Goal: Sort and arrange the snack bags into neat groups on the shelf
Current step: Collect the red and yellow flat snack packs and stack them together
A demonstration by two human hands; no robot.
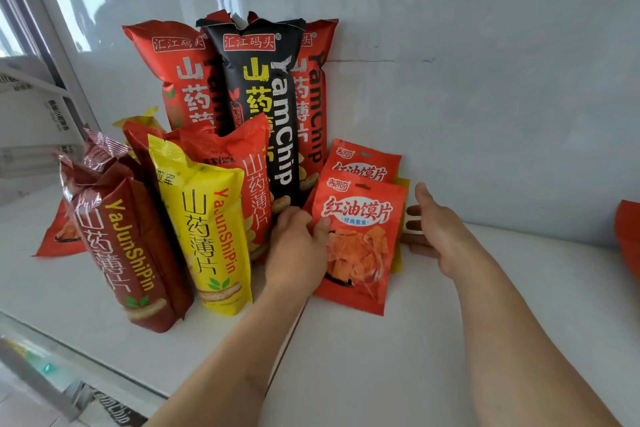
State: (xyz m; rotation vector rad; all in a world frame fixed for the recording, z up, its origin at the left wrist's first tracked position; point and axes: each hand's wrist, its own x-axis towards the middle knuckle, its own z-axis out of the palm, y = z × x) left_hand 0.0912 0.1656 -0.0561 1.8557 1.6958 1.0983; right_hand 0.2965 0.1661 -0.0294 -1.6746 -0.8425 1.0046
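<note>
While both forearms reach in from six o'clock over the white shelf (450, 340), the left hand (298, 246) curls its fingers around the left edge of the front flat red pouch (358, 246), thumb pressed on its glossy face, gripping it. The right hand (438, 232) is spread open at three o'clock of that pouch, fingers touching its right edge beside a yellow packet (401, 218) tucked behind. The pouch stands nearly upright, long axis vertical, top toward twelve o'clock, leaning on a second identical red pouch (363, 159). At nine o'clock stand tall crinkled pillow bags: a dark red bag (124, 246), a yellow bag (211, 236) and an orange-red bag (249, 166), all tilted slightly left. Farthest back, against the shiny white wall (485, 80), a black YamChip bag (266, 97) stands upright between two red YamChip bags (180, 80).
</note>
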